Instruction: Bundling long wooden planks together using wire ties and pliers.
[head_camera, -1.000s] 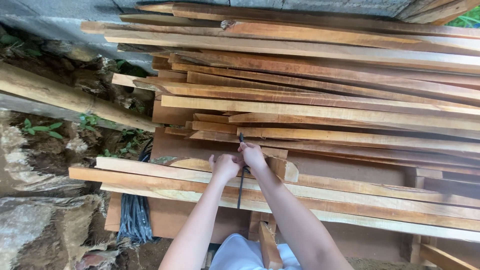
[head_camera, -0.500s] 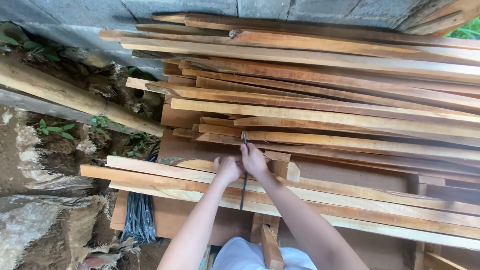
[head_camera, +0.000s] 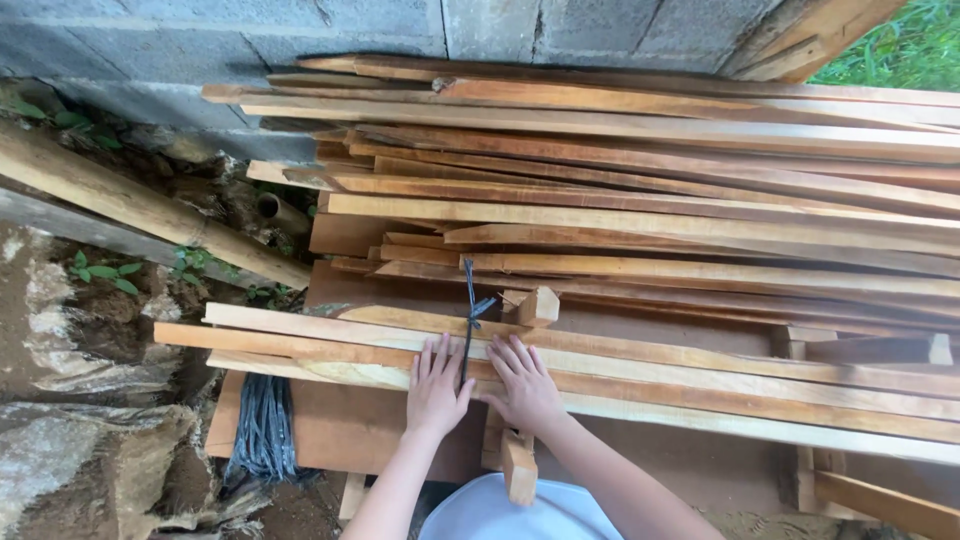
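**Both palms flat on the tied slats**

Your left hand (head_camera: 437, 385) and right hand (head_camera: 522, 385) lie open, fingers spread, gripping nothing, on the bundle of wooden slats (head_camera: 640, 365), either side of the dark tie strap (head_camera: 468, 320). These slats look long, stiff and splintery; judge them springy at the ends, so grip near the strap.

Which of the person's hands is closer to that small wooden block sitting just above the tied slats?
Right. The right hand lies flat just below the small wooden block; the left hand lies farther off, across the dark tie.
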